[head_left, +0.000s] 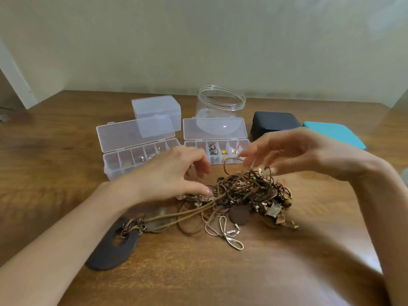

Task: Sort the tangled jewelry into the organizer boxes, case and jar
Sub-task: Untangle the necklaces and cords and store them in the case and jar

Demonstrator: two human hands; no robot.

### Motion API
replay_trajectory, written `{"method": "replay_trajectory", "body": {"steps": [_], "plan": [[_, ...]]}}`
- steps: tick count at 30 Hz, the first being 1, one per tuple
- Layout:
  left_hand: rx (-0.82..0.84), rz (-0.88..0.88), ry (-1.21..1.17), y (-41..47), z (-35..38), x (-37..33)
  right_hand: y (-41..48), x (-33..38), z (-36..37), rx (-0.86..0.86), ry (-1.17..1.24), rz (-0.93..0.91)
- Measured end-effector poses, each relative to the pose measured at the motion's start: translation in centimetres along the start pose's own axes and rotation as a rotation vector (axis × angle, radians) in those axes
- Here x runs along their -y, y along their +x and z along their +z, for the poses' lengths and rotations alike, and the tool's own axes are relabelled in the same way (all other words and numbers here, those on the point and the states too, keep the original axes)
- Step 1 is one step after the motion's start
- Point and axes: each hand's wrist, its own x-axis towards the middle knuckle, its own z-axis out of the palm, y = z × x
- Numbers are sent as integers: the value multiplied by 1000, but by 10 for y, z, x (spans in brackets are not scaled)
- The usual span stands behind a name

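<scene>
Your left hand (174,173) hangs over the near-left edge of the jewelry tangle (247,193). Its fingers (204,166) are loosely curled and nothing shows between them. The thumb tip touches the tangle's edge.

Your right hand (300,151) is above the tangle's far side with its fingers (254,152) long, spread and pointing down-left. Strands of brown cord (231,161) rise in a loop to the fingertips. Motion blur hides whether thumb and fingers pinch a strand or only brush it, so you cannot tell.

The tangle lies on the wooden surface (265,274), in the middle and nearest you. It is a knot of brown cords, bronze-toned charms and rings. A round brown disc (239,215) and a pale looped chain (223,234) lie at its near edge. Two cords run left from it to a dark oval pendant with a hole (110,248), which lies flat under your left forearm.

Behind the hands stand two clear organizer boxes, lids raised. The left box (108,168) shows a few small pieces in its compartments, and the right box (188,144) holds several more. Farther back are a small closed clear box (156,107) and an open clear jar (220,100). To the right, a dark case (273,123) sits just beside a teal case (335,133).
</scene>
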Motion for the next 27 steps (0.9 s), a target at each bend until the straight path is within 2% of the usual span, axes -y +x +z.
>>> {"method": "replay_trajectory", "body": {"steps": [2,6,8,11,13,14,15,17,20,23,27], "plan": [[124,-25,47,-1,2,0,3,-6,-2,-140,-87,58],[176,-65,-15,-5,-9,3,11,-9,6,-190,-217,153],[16,-76,-126,-3,-14,4,15,-12,10,-209,-261,165],[-369,-122,-178,1,-24,7,16,-15,13,-238,-369,174],[-451,-180,-173,-1,-31,9,16,-12,17,-387,-398,57],[-444,-215,-150,-4,-34,10,18,-6,24,-437,-330,-35],[-415,-245,-111,-5,-36,12,20,2,35,-426,-247,-127],[-331,-288,-39,-7,-37,14,28,15,67,-287,-209,-275],[-272,-312,1,-8,-35,15,45,21,120,-141,-473,-413],[-300,-296,7,-8,-34,11,61,20,147,-82,-644,-422],[-341,-270,-19,-7,-33,8,78,24,159,-166,-743,-550]]}}
